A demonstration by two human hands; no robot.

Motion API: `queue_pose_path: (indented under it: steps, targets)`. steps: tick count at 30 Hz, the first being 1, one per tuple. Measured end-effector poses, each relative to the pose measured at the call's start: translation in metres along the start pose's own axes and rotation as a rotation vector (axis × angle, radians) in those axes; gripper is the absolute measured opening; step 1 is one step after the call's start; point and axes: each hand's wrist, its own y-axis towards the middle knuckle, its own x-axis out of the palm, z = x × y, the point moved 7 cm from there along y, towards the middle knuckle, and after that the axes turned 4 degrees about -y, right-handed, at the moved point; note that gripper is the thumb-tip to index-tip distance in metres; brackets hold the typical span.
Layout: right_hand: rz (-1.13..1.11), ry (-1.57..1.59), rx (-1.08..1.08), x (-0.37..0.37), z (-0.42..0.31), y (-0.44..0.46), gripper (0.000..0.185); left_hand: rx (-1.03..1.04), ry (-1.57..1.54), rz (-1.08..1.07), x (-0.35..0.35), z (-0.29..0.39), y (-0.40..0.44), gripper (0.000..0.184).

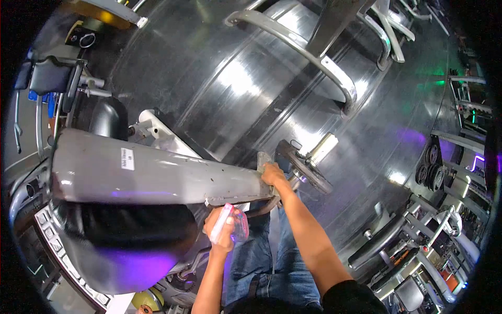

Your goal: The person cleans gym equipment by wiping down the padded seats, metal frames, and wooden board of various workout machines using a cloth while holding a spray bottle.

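My left hand (218, 230) is wrapped round a pink, see-through spray bottle (240, 226), just below the edge of a long grey panel (157, 175) on a gym machine. At the panel's narrow end, my right hand (273, 174) has its fingers closed over a greyish cloth (263, 158), which seems to touch the panel there. Beside that hand is a weight plate (308, 167) on a metal bar. A black padded seat (125, 230) lies along the panel's near side.
A curved metal frame (298, 44) stands on the dark, shiny floor (209, 68) ahead. To the right are more machines with a black roller pad (376, 243) and stacked weight plates (434, 167). Another black padded seat (49, 76) is at far left.
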Motion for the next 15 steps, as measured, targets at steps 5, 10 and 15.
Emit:
queue_pose_path:
  steps: [5, 10, 15]
  targets:
    - [0.144, 0.072, -0.2, -0.012, -0.022, -0.032, 0.055, -0.1, -0.076, -0.059, 0.01, 0.008, 0.007, 0.04]
    - [0.274, 0.357, -0.456, -0.026, -0.037, -0.076, 0.045, -0.149, -0.173, -0.167, 0.013, 0.018, -0.003, 0.036]
    - [-0.013, 0.713, -0.555, -0.059, -0.048, -0.164, 0.051, -0.009, -0.26, -0.175, -0.004, 0.069, -0.007, 0.027]
